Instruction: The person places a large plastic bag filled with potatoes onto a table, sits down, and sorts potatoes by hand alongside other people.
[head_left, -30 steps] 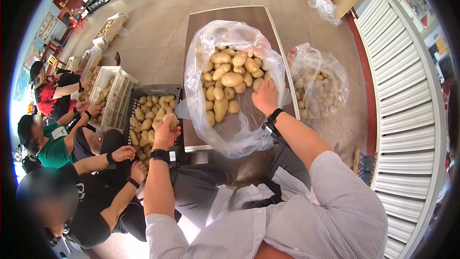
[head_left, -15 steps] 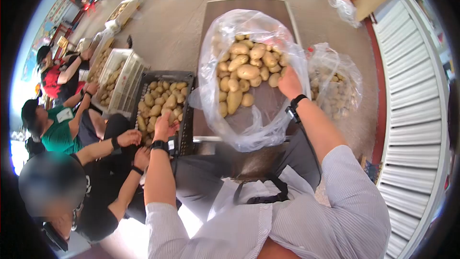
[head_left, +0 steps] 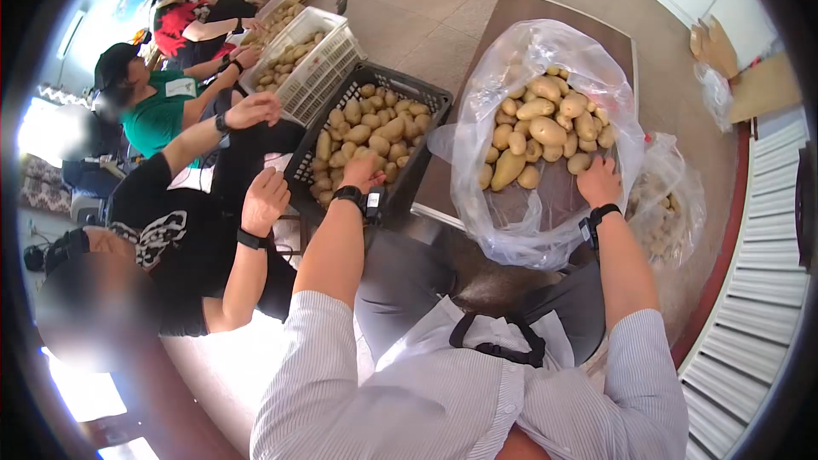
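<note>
Over the near end of a black crate (head_left: 441,102) full of potatoes, my left hand (head_left: 361,174) has its fingers closed around a potato (head_left: 366,158), partly hidden. My right hand (head_left: 600,181) reaches down inside a large clear plastic bag (head_left: 477,77), which lies open on a low brown table (head_left: 443,179). Its thumb and fingers close around a potato (head_left: 579,163) at the near right edge of a heap of potatoes (head_left: 547,131). Both wrists wear black bands.
A second clear bag of potatoes (head_left: 669,204) stands right of the table. White crate (head_left: 319,77) lies beyond the black one. Several people sit along the left; the nearest person's hands (head_left: 266,200) hover beside the black crate. A white slatted radiator (head_left: 750,290) lines the right.
The view has turned, shifting the table and crates rightward. My right hand stays at the heap's right edge, and my left stays over the black crate. The nearest co-worker's hands have moved apart.
</note>
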The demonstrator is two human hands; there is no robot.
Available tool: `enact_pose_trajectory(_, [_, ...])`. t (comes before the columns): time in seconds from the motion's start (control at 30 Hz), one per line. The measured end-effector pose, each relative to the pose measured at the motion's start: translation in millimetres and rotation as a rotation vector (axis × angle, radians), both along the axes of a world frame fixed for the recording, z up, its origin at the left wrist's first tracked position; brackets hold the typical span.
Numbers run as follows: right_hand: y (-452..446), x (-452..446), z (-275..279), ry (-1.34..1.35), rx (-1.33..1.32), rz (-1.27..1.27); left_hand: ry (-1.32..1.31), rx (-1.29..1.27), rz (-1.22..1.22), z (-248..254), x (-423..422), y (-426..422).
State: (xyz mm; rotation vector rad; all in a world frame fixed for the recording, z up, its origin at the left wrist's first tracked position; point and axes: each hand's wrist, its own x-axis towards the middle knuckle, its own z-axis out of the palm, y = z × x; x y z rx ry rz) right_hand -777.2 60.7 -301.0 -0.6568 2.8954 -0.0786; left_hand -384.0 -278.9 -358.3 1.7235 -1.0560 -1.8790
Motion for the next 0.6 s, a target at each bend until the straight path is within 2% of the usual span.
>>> enact_pose_trajectory(0.17, [1.5,16.6,-10.8,0.026,0.073,-0.014,0.009,0.006,0.001,0.5,10.8,1.9])
enact_pose_trajectory(0.2, [4.2,18.1,-16.3,0.008,0.012,0.002,0.047,0.005,-0.007,-2.4,13.3,-0.9])
enact_pose_trajectory(0.23, [11.1,15.9,-25.4,-0.006,-0.044,0.010,-0.042,-0.139,-0.191,-12.2,17.0,-7.0])
enact_pose_trajectory(0.3, [21.6,13.4,-52.3,0.039,-0.106,0.046,-0.631,-0.777,-0.862,-18.9,33.2,-16.5])
enact_pose_trajectory(0.33, [23.0,17.2,-54.9,0.044,-0.141,0.039,-0.861,-0.991,-1.024,-14.2,35.8,-16.1])
enact_pose_trajectory(0.37, [22.3,27.6,-54.7,0.046,-0.179,0.035,-0.945,-1.045,-1.052,-15.7,38.5,-17.6])
enact_pose_trajectory(0.4, [21.6,41.6,-48.7,0.046,-0.226,-0.002,-0.840,-0.987,-0.937,-66.9,56.5,-46.1])
enact_pose_trajectory(0.43, [18.3,51.9,-43.0,0.047,-0.279,-0.033,-1.068,-1.037,-1.079,-18.7,42.1,-20.4])
enact_pose_trajectory(0.47, [17.9,58.4,-45.9,0.057,-0.277,-0.047,-1.149,-1.004,-1.137,-9.4,38.1,-17.6])
enact_pose_trajectory(0.6, [20.9,88.8,-57.8,0.109,-0.406,0.115,-1.250,-0.873,-1.167,-18.5,33.3,-19.8])
